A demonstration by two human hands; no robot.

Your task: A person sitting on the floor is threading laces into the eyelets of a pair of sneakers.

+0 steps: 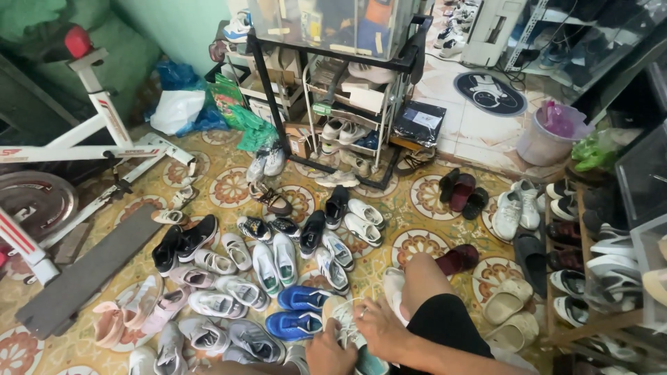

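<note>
Both hands work on 1 white sneaker [345,318] low in the view, just beside the bare knee. The left hand [331,354] grips the shoe from below, fingers curled around it. The right hand [381,326], wearing a ring, pinches its laces near the top. Just left of them lie 2 blue sneakers [300,311] on the patterned tile floor [417,208], among many scattered pairs. A black metal rack [333,104] stands behind, an exercise bike [76,139] to the left.
</note>
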